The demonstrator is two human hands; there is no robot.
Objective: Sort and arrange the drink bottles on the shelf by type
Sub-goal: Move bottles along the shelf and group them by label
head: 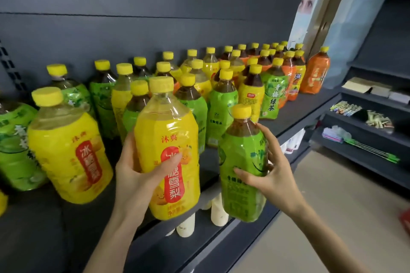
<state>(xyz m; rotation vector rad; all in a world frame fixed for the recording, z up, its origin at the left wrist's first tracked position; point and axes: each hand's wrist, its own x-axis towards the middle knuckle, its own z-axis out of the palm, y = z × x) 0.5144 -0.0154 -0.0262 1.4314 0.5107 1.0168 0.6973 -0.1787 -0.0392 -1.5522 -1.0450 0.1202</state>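
My left hand [133, 175] is wrapped round the yellow-labelled pear drink bottle [168, 131]. The thumb lies across the label's red panel and the fingers curl behind, holding the bottle upright over the front edge of the dark shelf [299, 111]. My right hand [273, 175] clasps the green-labelled green tea bottle [241, 195] by its middle, fingers curled round the far side and thumb on the label, just off that same front edge. Farther back on the shelf stand rows of yellow-capped bottles [221, 99] with green and yellow labels mixed, orange-labelled bottles [316, 74] gather toward its right end, and white bottles [219, 213] show below its edge.
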